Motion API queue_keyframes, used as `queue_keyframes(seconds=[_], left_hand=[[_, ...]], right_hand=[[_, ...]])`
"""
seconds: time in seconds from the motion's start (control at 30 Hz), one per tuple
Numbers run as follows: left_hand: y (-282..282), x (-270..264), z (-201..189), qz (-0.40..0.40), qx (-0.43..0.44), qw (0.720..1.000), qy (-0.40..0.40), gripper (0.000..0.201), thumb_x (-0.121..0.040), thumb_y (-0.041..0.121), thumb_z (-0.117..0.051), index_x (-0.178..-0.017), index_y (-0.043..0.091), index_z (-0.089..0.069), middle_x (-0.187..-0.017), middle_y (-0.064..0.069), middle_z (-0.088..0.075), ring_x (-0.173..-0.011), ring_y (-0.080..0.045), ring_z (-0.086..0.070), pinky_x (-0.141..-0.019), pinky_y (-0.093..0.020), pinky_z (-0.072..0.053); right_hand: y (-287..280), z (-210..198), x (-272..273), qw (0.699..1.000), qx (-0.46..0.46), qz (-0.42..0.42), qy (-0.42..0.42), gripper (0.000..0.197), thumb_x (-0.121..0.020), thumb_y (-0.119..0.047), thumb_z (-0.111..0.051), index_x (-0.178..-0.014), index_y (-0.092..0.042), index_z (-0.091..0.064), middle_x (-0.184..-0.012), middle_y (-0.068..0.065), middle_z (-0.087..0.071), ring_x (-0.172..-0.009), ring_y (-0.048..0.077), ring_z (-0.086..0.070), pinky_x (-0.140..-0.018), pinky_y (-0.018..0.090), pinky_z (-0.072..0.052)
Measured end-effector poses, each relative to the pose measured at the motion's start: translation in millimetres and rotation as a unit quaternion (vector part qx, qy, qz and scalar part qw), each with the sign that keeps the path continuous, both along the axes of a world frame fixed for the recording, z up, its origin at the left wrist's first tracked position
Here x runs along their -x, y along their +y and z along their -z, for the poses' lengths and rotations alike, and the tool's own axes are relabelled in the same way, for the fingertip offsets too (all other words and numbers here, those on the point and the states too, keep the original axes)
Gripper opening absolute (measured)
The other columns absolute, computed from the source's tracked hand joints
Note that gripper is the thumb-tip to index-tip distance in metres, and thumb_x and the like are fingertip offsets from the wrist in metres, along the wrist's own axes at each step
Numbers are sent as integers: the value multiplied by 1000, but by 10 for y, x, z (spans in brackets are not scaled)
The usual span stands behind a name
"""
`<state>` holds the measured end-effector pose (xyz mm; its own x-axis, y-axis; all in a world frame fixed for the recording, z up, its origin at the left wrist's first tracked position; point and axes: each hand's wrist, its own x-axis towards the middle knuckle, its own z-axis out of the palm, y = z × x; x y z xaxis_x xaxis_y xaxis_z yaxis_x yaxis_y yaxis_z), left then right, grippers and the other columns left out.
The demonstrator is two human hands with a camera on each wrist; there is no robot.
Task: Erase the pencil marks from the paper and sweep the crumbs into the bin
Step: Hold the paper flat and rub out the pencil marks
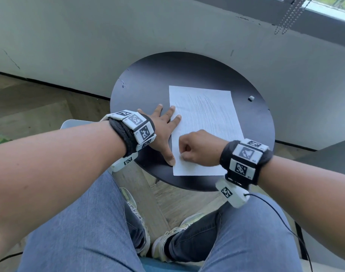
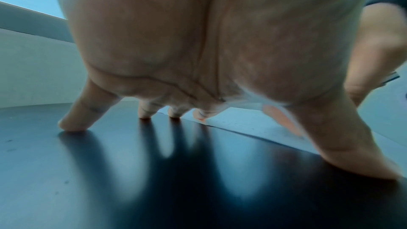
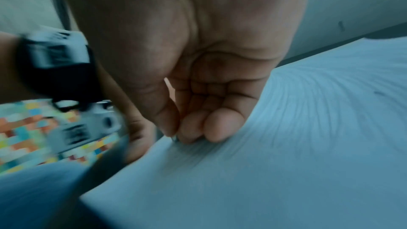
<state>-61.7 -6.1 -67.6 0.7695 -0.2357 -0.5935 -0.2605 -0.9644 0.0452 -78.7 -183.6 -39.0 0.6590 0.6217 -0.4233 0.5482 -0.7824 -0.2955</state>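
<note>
A white sheet of paper (image 1: pixel 207 114) covered in grey pencil strokes lies on a round black table (image 1: pixel 148 85). My left hand (image 1: pixel 163 130) is spread flat, its fingertips and thumb pressing the sheet's left edge; the left wrist view shows the same hand (image 2: pixel 198 58) on the table (image 2: pixel 132 163) beside the paper (image 2: pixel 242 119). My right hand (image 1: pixel 195 150) is curled at the sheet's lower left. In the right wrist view this hand (image 3: pixel 198 93) pinches a small grey-tipped object (image 3: pixel 175 139) against the paper (image 3: pixel 286 145); what it is stays hidden.
A small white block (image 1: pixel 251 98) sits near the table's right rim. A grey wall (image 1: pixel 167 32) stands close behind the table. A pale rounded object (image 1: pixel 69 123) shows left of the table, mostly hidden by my left forearm. My knees sit below the near rim.
</note>
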Motion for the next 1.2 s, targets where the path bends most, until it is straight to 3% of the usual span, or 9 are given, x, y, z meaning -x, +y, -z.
queue_keyframes(seconds=[0.2,0.3,0.4,0.53,0.67,0.8,0.9,1.1,1.2], left_hand=[[-28,23,-74,-7,0,1000,2,150,-50,87,-76,-157,43,19,-166,2,32,-154,-34,23,-109,-84,-11],[-25,18,-81,-9,2,1000,4,149,-49,87,-77,-158,44,16,-166,3,32,-154,-34,24,-109,-84,-10],[-33,19,-79,-11,3,1000,5,150,-49,86,-78,-158,44,16,-166,3,33,-154,-35,24,-109,-84,-9],[-52,28,-100,-15,-1,1000,11,151,-50,85,-79,-157,44,19,-165,3,34,-154,-35,25,-111,-83,-7],[-75,49,-123,-21,6,1000,5,147,-54,80,-82,-160,42,13,-166,3,32,-154,-35,23,-110,-83,-10],[-115,111,-131,-16,11,1000,-13,141,-59,72,-84,-162,37,4,-168,1,27,-155,-34,19,-111,-81,-18],[-94,119,-113,-25,16,1000,-2,141,-59,72,-83,-161,37,8,-169,0,23,-156,-34,17,-114,-77,-16],[-116,145,-72,-26,9,1000,12,155,-49,83,-80,-159,36,17,-167,-2,32,-154,-34,24,-115,-78,-8],[-117,163,-65,-21,12,1000,3,155,-50,83,-81,-160,35,17,-167,-2,31,-154,-35,23,-115,-78,-9]], right_hand=[[143,59,-594,985,-38,154,-61,10,-92,-27,-60,-94,-18,-61,-95,-2,-61,-85,18,-56,-67,29,-42],[123,73,-549,986,-54,150,-55,9,-91,-25,-62,-93,-17,-64,-92,-4,-62,-85,18,-58,-67,28,-43],[12,61,-221,995,-53,79,-17,6,-89,-24,-63,-84,-21,-63,-80,-9,-62,-77,13,-59,-66,26,-44],[-55,54,43,999,-33,8,13,6,-88,-25,-65,-86,-19,-65,-72,-12,-59,-67,7,-54,-63,24,-44],[9,97,-294,991,-62,114,-33,7,-89,-25,-63,-85,-21,-58,-83,-5,-62,-76,16,-58,-61,26,-43],[28,146,-586,981,-59,174,-56,11,-89,-26,-62,-95,-17,-64,-95,-2,-63,-88,19,-58,-72,30,-46],[7,105,-475,987,-53,137,-57,7,-90,-22,-60,-92,-18,-65,-93,-3,-65,-89,19,-60,-74,30,-47],[-108,60,138,999,-44,10,-3,7,-92,-22,-60,-92,-18,-65,-77,-9,-61,-72,11,-55,-66,23,-42],[-68,43,6,999,-34,12,-12,8,-94,-23,-59,-94,-18,-65,-82,-8,-63,-77,12,-58,-69,24,-43]])
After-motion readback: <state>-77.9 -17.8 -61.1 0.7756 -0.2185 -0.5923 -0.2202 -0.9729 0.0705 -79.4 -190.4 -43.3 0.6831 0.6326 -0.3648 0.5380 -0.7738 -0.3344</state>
